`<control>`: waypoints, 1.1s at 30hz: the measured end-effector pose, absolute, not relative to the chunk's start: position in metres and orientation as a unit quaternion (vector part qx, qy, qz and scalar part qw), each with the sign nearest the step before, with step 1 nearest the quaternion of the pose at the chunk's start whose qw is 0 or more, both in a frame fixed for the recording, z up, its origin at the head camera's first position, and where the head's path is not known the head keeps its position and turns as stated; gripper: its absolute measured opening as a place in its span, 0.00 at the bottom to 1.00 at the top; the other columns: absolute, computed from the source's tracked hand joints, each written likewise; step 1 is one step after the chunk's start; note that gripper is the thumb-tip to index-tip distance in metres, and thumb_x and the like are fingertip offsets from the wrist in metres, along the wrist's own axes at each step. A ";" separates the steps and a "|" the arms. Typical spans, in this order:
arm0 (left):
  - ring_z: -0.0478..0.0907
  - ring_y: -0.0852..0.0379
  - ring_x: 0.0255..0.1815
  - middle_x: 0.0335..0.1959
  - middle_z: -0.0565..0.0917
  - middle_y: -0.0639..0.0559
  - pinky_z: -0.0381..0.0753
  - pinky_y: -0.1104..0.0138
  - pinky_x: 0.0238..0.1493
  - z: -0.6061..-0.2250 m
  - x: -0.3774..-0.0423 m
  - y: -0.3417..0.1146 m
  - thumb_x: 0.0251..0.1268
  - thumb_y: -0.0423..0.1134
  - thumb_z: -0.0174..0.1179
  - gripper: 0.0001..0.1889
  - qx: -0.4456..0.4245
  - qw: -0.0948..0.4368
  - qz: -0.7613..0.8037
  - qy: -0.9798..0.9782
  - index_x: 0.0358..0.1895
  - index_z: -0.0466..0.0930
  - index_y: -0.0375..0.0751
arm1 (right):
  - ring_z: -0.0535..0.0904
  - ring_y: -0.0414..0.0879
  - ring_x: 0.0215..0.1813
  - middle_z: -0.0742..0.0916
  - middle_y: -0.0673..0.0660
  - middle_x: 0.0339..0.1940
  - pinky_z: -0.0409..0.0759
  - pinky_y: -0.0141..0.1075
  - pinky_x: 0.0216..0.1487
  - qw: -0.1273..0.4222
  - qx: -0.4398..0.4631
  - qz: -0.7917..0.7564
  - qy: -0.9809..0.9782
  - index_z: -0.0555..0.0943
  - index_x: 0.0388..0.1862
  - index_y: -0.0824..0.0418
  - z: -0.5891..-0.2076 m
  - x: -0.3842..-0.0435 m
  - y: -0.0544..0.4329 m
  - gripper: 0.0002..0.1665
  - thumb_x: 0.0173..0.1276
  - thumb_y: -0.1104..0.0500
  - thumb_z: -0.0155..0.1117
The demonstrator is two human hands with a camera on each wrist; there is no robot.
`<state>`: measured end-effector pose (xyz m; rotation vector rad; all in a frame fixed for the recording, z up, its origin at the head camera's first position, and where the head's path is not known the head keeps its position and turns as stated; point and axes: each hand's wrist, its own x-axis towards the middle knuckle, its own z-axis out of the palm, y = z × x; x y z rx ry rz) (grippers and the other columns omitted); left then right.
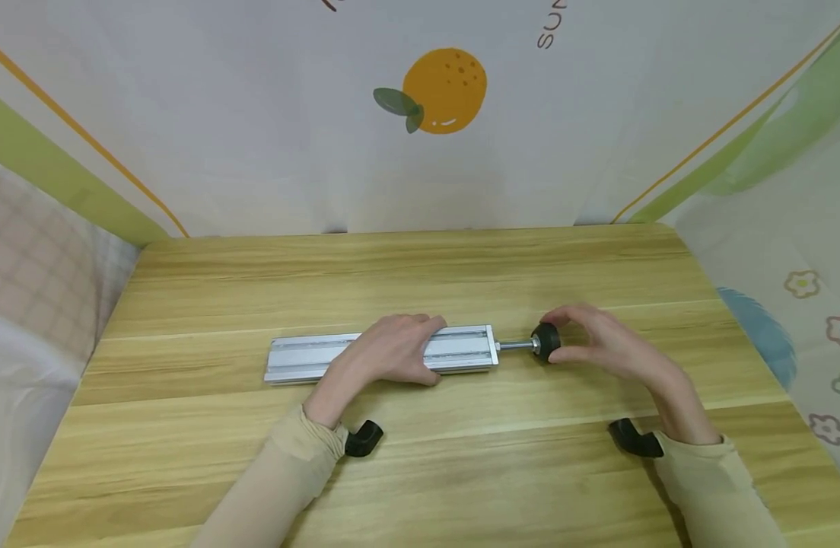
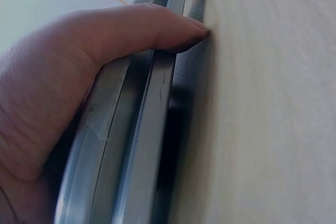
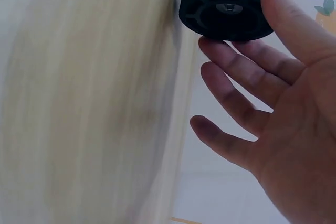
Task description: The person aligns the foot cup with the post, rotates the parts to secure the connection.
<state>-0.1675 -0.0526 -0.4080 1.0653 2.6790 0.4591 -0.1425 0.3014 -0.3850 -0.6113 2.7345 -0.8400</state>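
A silver aluminium profile [image 1: 461, 353] with long grooves lies across the wooden table, its right end covered by a plate [image 1: 492, 345]. From that plate a threaded rod [image 1: 516, 345] runs out to a black round levelling foot [image 1: 546, 342]. My left hand [image 1: 392, 348] grips the profile from above; in the left wrist view the thumb [image 2: 152, 27] bends over its grooved near side. With thumb and fingertips, my right hand [image 1: 608, 342] pinches the foot's rim. The right wrist view shows the foot's hollow underside [image 3: 229, 11], with a metal end at its centre.
The wooden table [image 1: 461, 472] extends around the profile. A white curtain printed with an orange [image 1: 445, 91] hangs behind its back edge. Patterned cloth [image 1: 817, 320] hangs at the right side. Black wrist pieces [image 1: 364, 439] stick out from both sleeves.
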 end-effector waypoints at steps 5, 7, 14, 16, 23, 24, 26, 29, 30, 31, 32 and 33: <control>0.75 0.58 0.34 0.38 0.82 0.56 0.81 0.59 0.45 -0.407 -0.168 -0.053 0.50 0.54 0.73 0.36 0.364 0.111 0.157 0.911 0.64 0.75 0.46 | 0.78 0.60 0.67 0.84 0.63 0.65 0.77 0.61 0.64 0.125 -0.213 -0.265 0.932 0.76 0.70 0.61 -0.385 -0.142 0.306 0.30 0.75 0.48 0.64; 0.75 0.58 0.33 0.37 0.81 0.56 0.81 0.59 0.43 -0.407 -0.167 -0.053 0.49 0.54 0.73 0.35 0.364 0.110 0.157 0.912 0.62 0.75 0.46 | 0.78 0.61 0.68 0.83 0.63 0.67 0.76 0.61 0.66 0.133 -0.213 -0.263 0.932 0.75 0.72 0.61 -0.386 -0.142 0.306 0.31 0.77 0.48 0.61; 0.75 0.59 0.32 0.36 0.81 0.57 0.81 0.60 0.40 -0.408 -0.166 -0.053 0.48 0.53 0.72 0.34 0.365 0.106 0.160 0.911 0.60 0.75 0.46 | 0.77 0.61 0.70 0.81 0.62 0.71 0.75 0.61 0.68 0.144 -0.214 -0.267 0.928 0.72 0.75 0.59 -0.387 -0.140 0.307 0.32 0.79 0.47 0.58; 0.75 0.58 0.32 0.37 0.82 0.56 0.81 0.59 0.41 -0.408 -0.166 -0.053 0.48 0.53 0.72 0.34 0.366 0.107 0.162 0.910 0.61 0.75 0.46 | 0.76 0.60 0.70 0.81 0.61 0.71 0.75 0.61 0.68 0.145 -0.210 -0.279 0.926 0.72 0.75 0.59 -0.387 -0.140 0.306 0.35 0.74 0.47 0.65; 0.76 0.58 0.34 0.38 0.82 0.55 0.82 0.58 0.44 -0.408 -0.168 -0.054 0.48 0.53 0.72 0.34 0.364 0.109 0.167 0.910 0.61 0.75 0.46 | 0.79 0.57 0.65 0.84 0.58 0.60 0.76 0.56 0.68 0.120 -0.215 -0.290 0.925 0.73 0.63 0.61 -0.390 -0.144 0.297 0.46 0.47 0.55 0.87; 0.76 0.58 0.34 0.38 0.82 0.56 0.82 0.58 0.44 -0.408 -0.168 -0.054 0.48 0.53 0.72 0.34 0.365 0.107 0.166 0.910 0.61 0.75 0.46 | 0.79 0.57 0.64 0.84 0.58 0.59 0.76 0.56 0.68 0.117 -0.218 -0.288 0.925 0.73 0.62 0.61 -0.391 -0.145 0.297 0.46 0.46 0.56 0.88; 0.76 0.58 0.34 0.38 0.82 0.56 0.82 0.58 0.43 -0.408 -0.168 -0.054 0.48 0.53 0.72 0.34 0.365 0.105 0.166 0.910 0.60 0.76 0.46 | 0.79 0.57 0.63 0.84 0.58 0.57 0.77 0.56 0.67 0.114 -0.214 -0.289 0.926 0.73 0.61 0.60 -0.392 -0.145 0.295 0.45 0.45 0.58 0.88; 0.76 0.59 0.34 0.38 0.82 0.56 0.82 0.58 0.44 -0.408 -0.168 -0.054 0.48 0.53 0.73 0.35 0.366 0.105 0.164 0.910 0.61 0.75 0.46 | 0.79 0.59 0.64 0.85 0.58 0.56 0.76 0.57 0.68 0.114 -0.205 -0.297 0.926 0.73 0.60 0.60 -0.392 -0.145 0.295 0.43 0.45 0.59 0.87; 0.76 0.59 0.34 0.38 0.82 0.56 0.82 0.59 0.44 -0.409 -0.168 -0.054 0.48 0.53 0.73 0.35 0.366 0.104 0.163 0.910 0.61 0.75 0.46 | 0.79 0.59 0.64 0.85 0.58 0.56 0.75 0.58 0.69 0.114 -0.202 -0.299 0.926 0.74 0.59 0.59 -0.392 -0.144 0.295 0.43 0.46 0.59 0.87; 0.76 0.59 0.34 0.38 0.82 0.56 0.82 0.58 0.44 -0.409 -0.168 -0.054 0.48 0.53 0.73 0.35 0.366 0.105 0.163 0.910 0.61 0.75 0.46 | 0.79 0.59 0.65 0.85 0.58 0.57 0.75 0.58 0.69 0.115 -0.197 -0.301 0.926 0.74 0.59 0.59 -0.391 -0.144 0.296 0.42 0.46 0.58 0.87; 0.76 0.58 0.34 0.38 0.82 0.56 0.82 0.59 0.44 -0.409 -0.167 -0.054 0.49 0.53 0.73 0.35 0.366 0.106 0.163 0.910 0.61 0.75 0.46 | 0.79 0.60 0.66 0.85 0.58 0.57 0.75 0.58 0.70 0.116 -0.196 -0.301 0.926 0.75 0.59 0.58 -0.390 -0.144 0.296 0.42 0.47 0.58 0.87; 0.77 0.58 0.35 0.39 0.83 0.55 0.82 0.58 0.45 -0.409 -0.167 -0.054 0.49 0.53 0.73 0.35 0.366 0.106 0.164 0.910 0.62 0.75 0.46 | 0.79 0.61 0.66 0.85 0.58 0.58 0.74 0.59 0.70 0.119 -0.193 -0.301 0.926 0.75 0.59 0.58 -0.390 -0.143 0.297 0.41 0.48 0.56 0.87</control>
